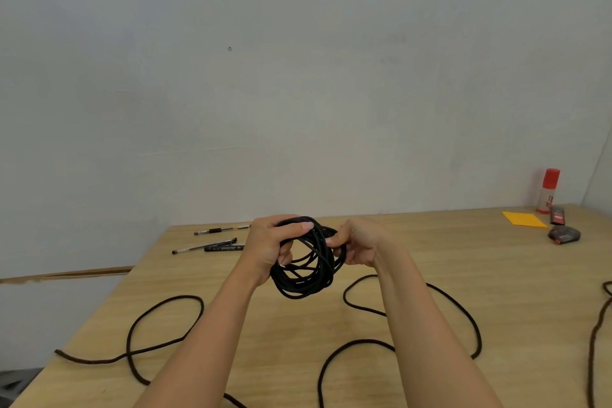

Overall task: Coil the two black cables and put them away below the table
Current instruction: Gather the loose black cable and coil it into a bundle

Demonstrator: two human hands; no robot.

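1. The left hand (pixel 275 247) grips one side of a coiled black cable (pixel 306 286), with the thumb over the top and the fingers curled through the loops.
2. The right hand (pixel 359 245) pinches the opposite side of the coil, which is held up above the wooden table (pixel 298 341).
3. A loose black cable (pixel 128 354) sprawls in wide loops on the table beneath both forearms. The strand at the right edge (pixel 596 334) may belong to it, though I cannot tell.
4. Two pens (pixel 222 229) and a black marker (pixel 225 247) lie far left. A red-capped glue stick (pixel 548 190) stands beside an orange note (pixel 525 219) far right.
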